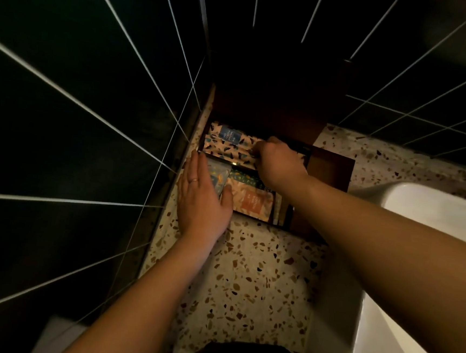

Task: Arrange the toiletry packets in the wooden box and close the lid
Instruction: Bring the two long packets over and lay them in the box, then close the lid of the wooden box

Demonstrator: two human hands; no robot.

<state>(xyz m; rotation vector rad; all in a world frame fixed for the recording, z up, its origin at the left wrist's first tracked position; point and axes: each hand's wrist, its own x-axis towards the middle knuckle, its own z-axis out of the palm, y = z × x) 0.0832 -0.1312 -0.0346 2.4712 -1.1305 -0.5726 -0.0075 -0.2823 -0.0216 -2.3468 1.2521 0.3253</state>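
Note:
A dark wooden box [329,170] stands open on a terrazzo counter, its raised lid [269,106] leaning back against the wall. Patterned toiletry packets fill it: a blue-labelled one [229,136] in the far compartment, an orange-labelled one [252,203] in the near compartment. My left hand [201,199] lies flat, fingers together, over the box's near left corner, with a pale packet [218,175] partly under it. My right hand [278,163] is curled with its fingertips pressed into the packets of the far compartment; what its fingers pinch is hidden.
Dark tiled walls close in on the left and behind the box. A white basin [431,210] sits to the right, its rim next to the box. The terrazzo counter [259,285] stretches toward me in front of the box.

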